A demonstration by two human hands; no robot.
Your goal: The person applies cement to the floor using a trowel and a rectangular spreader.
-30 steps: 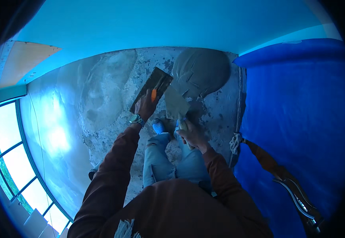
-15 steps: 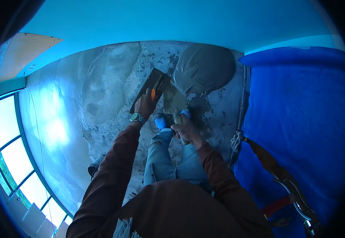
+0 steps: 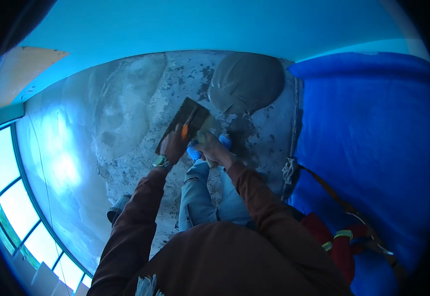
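My left hand (image 3: pixel 174 146), with a watch at the wrist, grips a rectangular plastering trowel (image 3: pixel 176 117) by its orange-tipped handle. The dark blade is tilted above the grey floor. My right hand (image 3: pixel 214 149) is wrapped round the pale handle of a second trowel (image 3: pixel 205 126), whose blade lies against or just behind the first one; contact cannot be made out. Both tools are in front of my blue-covered feet (image 3: pixel 225 142). Beyond them to the right, a smooth mound of wet grey mortar (image 3: pixel 248 81) lies on the rough floor.
A blue sheet or panel (image 3: pixel 368 123) stands on the right. Another person's red sleeve with yellow bands (image 3: pixel 342 239) shows at lower right beside a long brown strap-like object (image 3: pixel 331 190). Windows (image 3: pixel 20 202) line the left, with a thin cable (image 3: pixel 42 167) before them.
My right hand has moved left and slightly up, bringing its trowel up to the left one. The left trowel has shifted slightly left and lower. More of the red sleeve shows.
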